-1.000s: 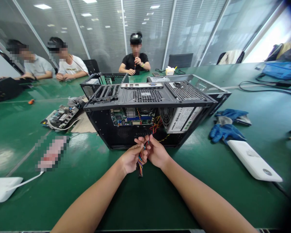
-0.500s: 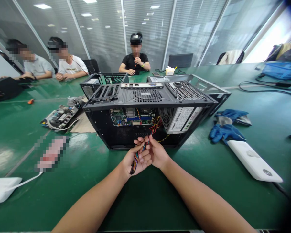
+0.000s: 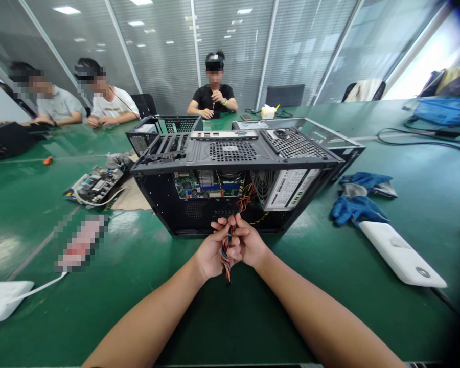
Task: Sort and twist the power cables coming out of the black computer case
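A bundle of coloured cables [image 3: 226, 259] runs from inside the black computer case [image 3: 230, 148] toward me, its free end hanging down. My left hand [image 3: 213, 250] is closed around the bundle from the left. From the other side my right hand [image 3: 252, 243] pinches it higher up, close to the case's open side. The case lies with its rear panel facing up. Inside show a motherboard [image 3: 209, 184] and a power supply [image 3: 289, 189], from whose side red and yellow wires come. The fingers partly hide the bundle's middle.
A loose circuit board [image 3: 95, 185] lies left of the case. Blue gloves [image 3: 358, 204] and a white power bank [image 3: 402, 254] lie at right. Another white device [image 3: 7, 300] with a cable is front left. Behind stand more case parts [image 3: 329, 138]; several people sit across the table.
The free end of the cable bundle has swung right and now hangs nearly straight down between my hands. My left fingers have shifted on it; the case has not moved.
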`<state>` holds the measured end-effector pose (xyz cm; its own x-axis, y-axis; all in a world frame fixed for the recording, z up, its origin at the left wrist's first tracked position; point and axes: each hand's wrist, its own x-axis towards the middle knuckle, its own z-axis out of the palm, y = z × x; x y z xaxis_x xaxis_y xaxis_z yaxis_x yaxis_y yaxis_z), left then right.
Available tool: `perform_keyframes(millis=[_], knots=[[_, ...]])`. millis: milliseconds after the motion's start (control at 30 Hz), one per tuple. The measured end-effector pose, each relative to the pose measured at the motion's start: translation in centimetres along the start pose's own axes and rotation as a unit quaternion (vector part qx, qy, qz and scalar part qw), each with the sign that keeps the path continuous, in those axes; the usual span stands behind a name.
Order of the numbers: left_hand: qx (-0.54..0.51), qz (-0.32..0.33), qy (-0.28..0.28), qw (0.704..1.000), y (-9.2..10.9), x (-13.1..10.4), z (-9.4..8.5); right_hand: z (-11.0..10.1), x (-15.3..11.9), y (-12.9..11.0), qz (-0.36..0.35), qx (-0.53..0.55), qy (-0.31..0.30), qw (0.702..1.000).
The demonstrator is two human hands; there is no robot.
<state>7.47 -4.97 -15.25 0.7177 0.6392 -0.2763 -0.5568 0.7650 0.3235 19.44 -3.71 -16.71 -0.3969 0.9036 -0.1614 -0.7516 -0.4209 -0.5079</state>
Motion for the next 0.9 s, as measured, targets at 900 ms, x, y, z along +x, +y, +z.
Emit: perform_keyframes(millis=[900], knots=[[0.155, -0.012, 0.035, 0.987, 1.0, -0.1, 0.0, 0.2, 0.3, -0.4, -0.067, 0.011, 0.058, 0.996]])
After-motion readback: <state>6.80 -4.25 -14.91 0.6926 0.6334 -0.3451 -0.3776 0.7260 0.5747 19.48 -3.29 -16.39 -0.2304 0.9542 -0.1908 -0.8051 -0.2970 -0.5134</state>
